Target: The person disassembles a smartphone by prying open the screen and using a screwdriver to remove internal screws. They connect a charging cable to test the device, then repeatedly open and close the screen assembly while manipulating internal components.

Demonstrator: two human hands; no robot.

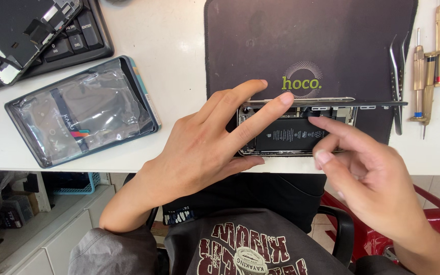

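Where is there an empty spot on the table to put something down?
Bare white table lies between the keyboard and the dark mat; the mat's upper part is bare too. It is crowded around the opened phone, where both hands work, and by the screwdrivers at the right.

1. The opened phone (pixel 294 133) at the centre shows a shiny metal frame and a matt black battery.
2. Under it, the dark mat (pixel 332 46) looks matt and slightly grainy.
3. At 3 o'clock, the screwdrivers (pixel 429 66) are polished, gold-toned metal.
4. At 9 o'clock, the plastic bag (pixel 80 109) is glossy and crinkled.
5. The table (pixel 179 56) is smooth and white.
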